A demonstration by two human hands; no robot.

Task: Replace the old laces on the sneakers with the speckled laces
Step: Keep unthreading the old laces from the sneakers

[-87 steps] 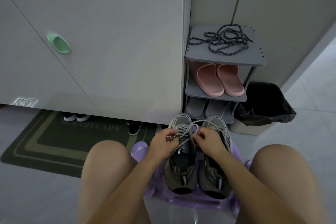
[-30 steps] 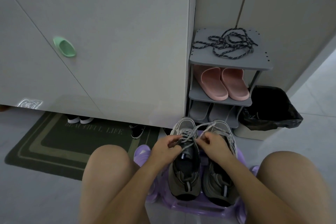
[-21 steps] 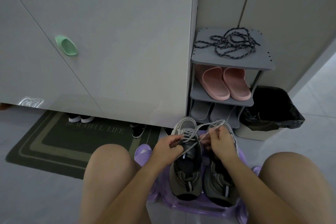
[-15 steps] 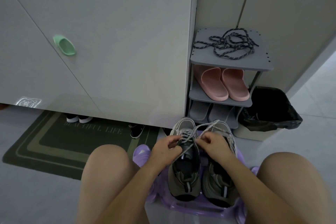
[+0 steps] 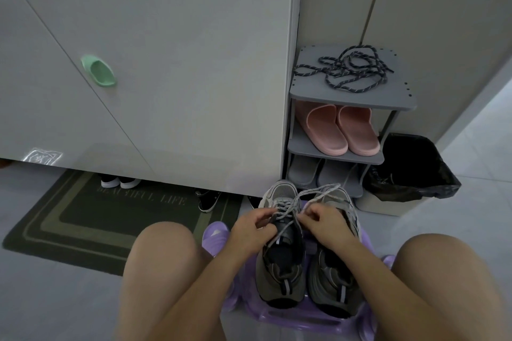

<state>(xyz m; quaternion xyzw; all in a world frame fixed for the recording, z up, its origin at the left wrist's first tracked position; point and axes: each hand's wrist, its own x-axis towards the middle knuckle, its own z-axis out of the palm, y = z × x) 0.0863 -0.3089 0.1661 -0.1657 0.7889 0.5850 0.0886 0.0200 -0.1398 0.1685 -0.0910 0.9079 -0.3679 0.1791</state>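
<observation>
1. Two grey sneakers stand side by side on a purple plastic stool between the knees, heels toward the person and toes toward the shoe rack.
2. All the action is on the left sneaker: its old grey lace crosses the tongue, with loose ends trailing off over the toe of the right sneaker.
3. The left hand has its fingers curled narrow, pinching at the lace on the shoe's left side; the right hand pinches a strand on the other side.
4. Key relation: the crossings lie just ahead of both sets of fingertips, toward the toe, along a long axis that runs straight away from the person. Both hands are equally near, one on each side of the eyelet rows.
5. My read: this is unlacing, early in the job, with the right sneaker not yet started.
6. The speckled laces sit in a single dark tangle on the rack's top shelf, well apart from the hands. Presumably there are two, though I can't count them.
7. Below them: one pair of pink slippers and one grey pair.
</observation>
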